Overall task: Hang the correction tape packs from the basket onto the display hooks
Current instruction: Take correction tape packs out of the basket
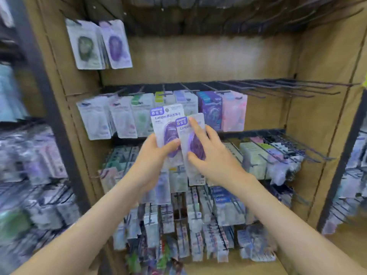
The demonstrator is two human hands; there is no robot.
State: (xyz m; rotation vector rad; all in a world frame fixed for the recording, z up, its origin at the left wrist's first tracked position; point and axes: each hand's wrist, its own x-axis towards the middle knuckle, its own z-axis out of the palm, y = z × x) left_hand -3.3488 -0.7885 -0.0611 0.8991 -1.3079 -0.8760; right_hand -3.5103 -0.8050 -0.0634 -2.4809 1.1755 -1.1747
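**Two purple correction tape packs, fanned at the centre of your view.** The left pack (164, 126) is overlapped at its 4 o'clock corner by the right pack (193, 145).

- **Left hand:** Your left hand (153, 155) grips the left pack from 7 o'clock, with the thumb pressed across its face and the fingers curled behind.
- **Right hand:** Your right hand (216, 157) pinches the right pack. The thumb is low on the card, the index finger lies straight up it, and the other fingers wrap its 3 o'clock edge. This is probably to peel one pack free.
- **Top edges:** Both are left uncovered, presumably so they can meet a hook.
- **Surroundings:** Bare hooks (288, 88) lie at 2 o'clock. Matching purple stock (116, 44) hangs at 11 o'clock. The basket is out of view.
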